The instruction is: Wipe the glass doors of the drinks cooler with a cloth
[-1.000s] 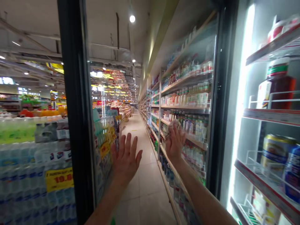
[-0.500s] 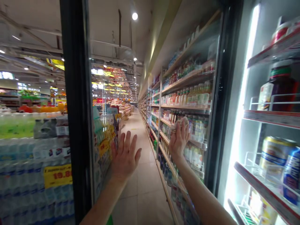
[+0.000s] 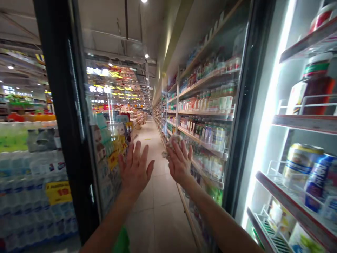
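Note:
A glass cooler door with a black frame stands before me, and the aisle shows through its pane. My left hand is open, palm against the glass with its fingers spread. Under my right hand is a crumpled pale cloth, pressed to the pane near the middle. The fingers lie over the cloth and hide part of it.
On the right, lit cooler shelves hold a dark red bottle, a yellow-and-white can and a blue can. Packs of bottled water with a yellow price sign are stacked on the left.
My right hand has slid the cloth left and slightly down across the glass, closer to my left hand. My left hand stays spread on the pane. The view has shifted somewhat.

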`<action>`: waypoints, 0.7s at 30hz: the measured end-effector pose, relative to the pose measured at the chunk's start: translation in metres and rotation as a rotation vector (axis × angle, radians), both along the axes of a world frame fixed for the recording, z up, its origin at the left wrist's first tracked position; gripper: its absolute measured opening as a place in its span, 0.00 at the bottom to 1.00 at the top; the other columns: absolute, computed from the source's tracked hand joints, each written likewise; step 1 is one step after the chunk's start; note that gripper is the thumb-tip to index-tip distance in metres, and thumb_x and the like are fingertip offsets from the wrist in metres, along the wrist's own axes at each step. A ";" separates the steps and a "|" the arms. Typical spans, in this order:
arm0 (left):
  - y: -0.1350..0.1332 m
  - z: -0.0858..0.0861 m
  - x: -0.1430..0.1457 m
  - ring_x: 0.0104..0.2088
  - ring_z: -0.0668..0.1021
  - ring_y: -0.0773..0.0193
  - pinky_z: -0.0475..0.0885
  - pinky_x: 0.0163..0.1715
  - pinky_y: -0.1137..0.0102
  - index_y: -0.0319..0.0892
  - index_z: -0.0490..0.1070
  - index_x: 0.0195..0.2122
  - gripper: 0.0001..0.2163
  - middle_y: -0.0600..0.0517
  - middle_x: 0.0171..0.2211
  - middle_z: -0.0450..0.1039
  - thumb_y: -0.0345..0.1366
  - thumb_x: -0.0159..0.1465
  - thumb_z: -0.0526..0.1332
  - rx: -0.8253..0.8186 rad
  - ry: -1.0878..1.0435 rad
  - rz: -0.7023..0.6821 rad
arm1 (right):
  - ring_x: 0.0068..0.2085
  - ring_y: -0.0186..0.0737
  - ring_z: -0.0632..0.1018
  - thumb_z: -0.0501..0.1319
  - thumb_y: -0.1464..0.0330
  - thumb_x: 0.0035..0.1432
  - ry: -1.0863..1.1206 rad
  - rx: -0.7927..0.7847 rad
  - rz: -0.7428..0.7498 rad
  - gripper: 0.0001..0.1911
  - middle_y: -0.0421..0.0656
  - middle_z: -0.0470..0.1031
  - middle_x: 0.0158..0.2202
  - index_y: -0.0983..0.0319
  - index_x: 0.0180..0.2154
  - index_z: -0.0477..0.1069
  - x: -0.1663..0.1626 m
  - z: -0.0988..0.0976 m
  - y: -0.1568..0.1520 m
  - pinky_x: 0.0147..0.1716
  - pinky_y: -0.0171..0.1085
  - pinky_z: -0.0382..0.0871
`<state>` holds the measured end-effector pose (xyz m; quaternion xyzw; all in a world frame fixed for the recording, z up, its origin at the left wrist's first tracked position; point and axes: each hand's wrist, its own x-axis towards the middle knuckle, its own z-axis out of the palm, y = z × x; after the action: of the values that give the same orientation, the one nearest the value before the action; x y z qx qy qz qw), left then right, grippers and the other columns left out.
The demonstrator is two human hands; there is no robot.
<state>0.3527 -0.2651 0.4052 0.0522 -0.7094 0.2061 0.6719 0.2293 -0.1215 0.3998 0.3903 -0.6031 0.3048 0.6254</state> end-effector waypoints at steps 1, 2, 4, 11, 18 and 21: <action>0.000 0.000 0.000 0.65 0.51 0.56 0.41 0.63 0.53 0.42 0.47 0.64 0.31 0.41 0.62 0.53 0.39 0.61 0.58 0.006 -0.003 -0.011 | 0.65 0.46 0.52 0.50 0.71 0.59 0.016 0.035 0.005 0.25 0.43 0.64 0.59 0.54 0.58 0.61 0.000 0.002 0.002 0.62 0.54 0.41; 0.000 0.000 0.001 0.65 0.51 0.56 0.41 0.63 0.53 0.43 0.46 0.64 0.31 0.41 0.63 0.53 0.39 0.61 0.57 0.018 -0.012 -0.029 | 0.65 0.46 0.52 0.50 0.70 0.59 0.006 0.021 -0.006 0.25 0.43 0.64 0.59 0.54 0.58 0.61 -0.005 0.006 0.008 0.62 0.55 0.41; 0.000 -0.001 0.001 0.65 0.50 0.56 0.39 0.63 0.52 0.44 0.47 0.64 0.30 0.42 0.63 0.52 0.39 0.62 0.56 0.066 -0.047 -0.081 | 0.65 0.47 0.52 0.48 0.69 0.60 -0.098 -0.107 -0.066 0.25 0.45 0.62 0.60 0.56 0.59 0.60 -0.027 0.020 0.028 0.61 0.58 0.42; 0.001 -0.002 0.002 0.65 0.50 0.51 0.33 0.62 0.46 0.48 0.53 0.62 0.27 0.45 0.64 0.50 0.44 0.62 0.54 0.254 -0.162 -0.210 | 0.66 0.47 0.47 0.44 0.67 0.61 -0.118 -0.103 -0.136 0.25 0.46 0.57 0.63 0.60 0.60 0.58 -0.039 0.038 0.040 0.60 0.58 0.45; 0.003 0.001 0.005 0.65 0.47 0.52 0.32 0.62 0.46 0.50 0.52 0.62 0.27 0.49 0.65 0.48 0.46 0.62 0.54 0.338 -0.234 -0.221 | 0.66 0.49 0.48 0.38 0.65 0.64 -0.170 -0.121 -0.208 0.27 0.51 0.55 0.62 0.68 0.58 0.59 -0.051 0.048 0.049 0.60 0.56 0.41; 0.004 0.003 0.005 0.66 0.45 0.54 0.29 0.63 0.49 0.52 0.53 0.61 0.26 0.52 0.65 0.47 0.47 0.62 0.53 0.372 -0.235 -0.239 | 0.66 0.50 0.49 0.34 0.65 0.64 -0.239 -0.344 -0.224 0.29 0.55 0.54 0.62 0.72 0.59 0.57 -0.054 0.051 0.044 0.60 0.55 0.45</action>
<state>0.3582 -0.2606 0.4082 0.0661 -0.8097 -0.0044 0.5831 0.1753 -0.0772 0.4508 0.1698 -0.6513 0.3760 0.6369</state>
